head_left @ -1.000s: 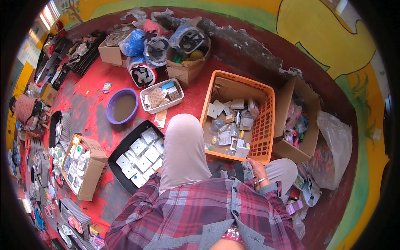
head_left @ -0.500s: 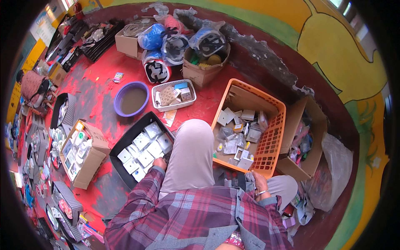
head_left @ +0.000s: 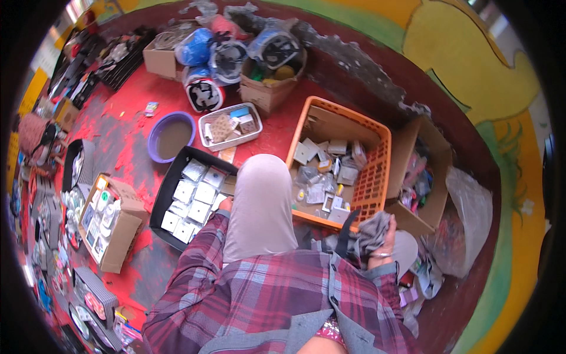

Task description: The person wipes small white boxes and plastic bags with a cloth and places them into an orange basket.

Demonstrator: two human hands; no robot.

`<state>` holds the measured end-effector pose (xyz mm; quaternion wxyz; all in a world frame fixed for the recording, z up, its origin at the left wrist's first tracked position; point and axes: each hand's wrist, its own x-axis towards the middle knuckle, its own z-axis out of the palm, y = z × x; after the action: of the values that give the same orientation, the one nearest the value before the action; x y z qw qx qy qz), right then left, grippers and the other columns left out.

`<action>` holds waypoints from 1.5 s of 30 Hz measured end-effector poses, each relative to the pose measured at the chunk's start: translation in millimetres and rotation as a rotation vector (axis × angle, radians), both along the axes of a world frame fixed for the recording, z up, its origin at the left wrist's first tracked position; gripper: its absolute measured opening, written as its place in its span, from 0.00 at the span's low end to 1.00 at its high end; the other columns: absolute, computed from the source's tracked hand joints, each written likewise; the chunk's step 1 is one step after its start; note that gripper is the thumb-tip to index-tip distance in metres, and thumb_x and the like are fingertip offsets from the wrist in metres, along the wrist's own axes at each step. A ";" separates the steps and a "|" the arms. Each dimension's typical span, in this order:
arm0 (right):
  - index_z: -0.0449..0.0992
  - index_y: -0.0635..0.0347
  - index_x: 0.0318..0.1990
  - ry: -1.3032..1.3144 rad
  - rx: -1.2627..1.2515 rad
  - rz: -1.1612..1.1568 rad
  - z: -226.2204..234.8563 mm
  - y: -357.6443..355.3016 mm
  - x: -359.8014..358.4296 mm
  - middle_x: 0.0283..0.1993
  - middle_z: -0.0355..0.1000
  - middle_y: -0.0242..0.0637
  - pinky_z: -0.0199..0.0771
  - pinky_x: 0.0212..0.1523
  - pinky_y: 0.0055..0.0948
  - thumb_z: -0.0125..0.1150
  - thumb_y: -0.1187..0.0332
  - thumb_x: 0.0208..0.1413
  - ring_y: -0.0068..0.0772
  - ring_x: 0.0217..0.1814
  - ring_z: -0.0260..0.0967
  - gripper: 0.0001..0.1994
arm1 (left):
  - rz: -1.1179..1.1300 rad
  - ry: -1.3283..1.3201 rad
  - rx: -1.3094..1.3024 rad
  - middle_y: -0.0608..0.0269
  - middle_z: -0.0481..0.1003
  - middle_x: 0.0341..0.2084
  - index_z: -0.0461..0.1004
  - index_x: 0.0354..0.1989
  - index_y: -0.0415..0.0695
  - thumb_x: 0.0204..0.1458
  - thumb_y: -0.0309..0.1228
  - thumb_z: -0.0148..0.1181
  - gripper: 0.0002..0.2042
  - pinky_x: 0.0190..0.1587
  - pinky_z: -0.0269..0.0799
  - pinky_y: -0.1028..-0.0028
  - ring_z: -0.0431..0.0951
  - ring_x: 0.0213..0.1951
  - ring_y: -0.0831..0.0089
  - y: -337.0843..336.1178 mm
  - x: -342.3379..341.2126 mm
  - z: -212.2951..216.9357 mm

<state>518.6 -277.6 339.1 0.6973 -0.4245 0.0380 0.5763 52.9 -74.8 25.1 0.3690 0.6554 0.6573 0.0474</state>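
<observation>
The right hand (head_left: 384, 241) is closed around a crumpled grey cloth (head_left: 372, 229), a soft, creased wad of fabric bunched up above the fingers, with a dark strap-like edge rising at its left side. The cloth sits just off the near right corner of the orange plastic slatted crate (head_left: 377, 177), which lies directly ahead of that hand and holds a jumble of flat grey and white square switch plates. Half a second ago the same hand lay lower and flatter beside the crate's near rim, and no bunch of cloth showed above it; now the wad is lifted clear in the grip.

The left hand (head_left: 224, 205) is mostly hidden behind the raised knee in pale beige trousers (head_left: 259, 206); only a bit of it shows at the end of the red plaid sleeve (head_left: 200, 259), so whether its fingers are spread or curled cannot be told. It sits at the near right edge of the shallow black tray (head_left: 171, 183) filled with rows of silvery square plates, as it did in the earlier picture. The two hands are well apart, one on each side of the knee.

Ahead of the left hand, past the tray, stand a round purple plastic basin (head_left: 154, 144) and a white wire basket (head_left: 203, 127) of small parts. To the right of the right hand lies an open brown cardboard box (head_left: 436, 147).
</observation>
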 end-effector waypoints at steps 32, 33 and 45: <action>0.68 0.65 0.49 0.018 0.416 -0.056 40.9 63.9 159.4 0.49 0.70 0.41 0.66 0.56 0.37 0.46 0.70 0.56 0.39 0.51 0.67 0.15 | -0.487 -0.379 0.668 0.51 0.76 0.27 0.75 0.37 0.41 0.52 0.33 0.54 0.09 0.35 0.72 0.70 0.78 0.32 0.61 54.7 311.4 358.3; 0.68 0.65 0.50 -0.011 0.463 -0.082 45.2 62.8 160.8 0.50 0.70 0.41 0.65 0.57 0.37 0.46 0.71 0.55 0.39 0.52 0.67 0.16 | -0.458 -0.354 0.617 0.51 0.76 0.27 0.75 0.37 0.41 0.52 0.34 0.54 0.10 0.36 0.72 0.69 0.78 0.32 0.60 57.9 321.5 349.1; 0.66 0.62 0.53 0.035 0.603 -0.272 78.7 70.4 144.8 0.54 0.67 0.40 0.56 0.61 0.45 0.54 0.67 0.49 0.42 0.57 0.63 0.22 | -0.702 -0.159 -0.389 0.52 0.71 0.26 0.74 0.32 0.46 0.45 0.33 0.52 0.09 0.33 0.68 0.58 0.72 0.28 0.55 158.6 315.6 -4.3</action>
<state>663.4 -207.2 417.7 0.8614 -0.1801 -0.0656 0.4703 368.5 83.9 20.8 0.5295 0.7522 0.3598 -0.1561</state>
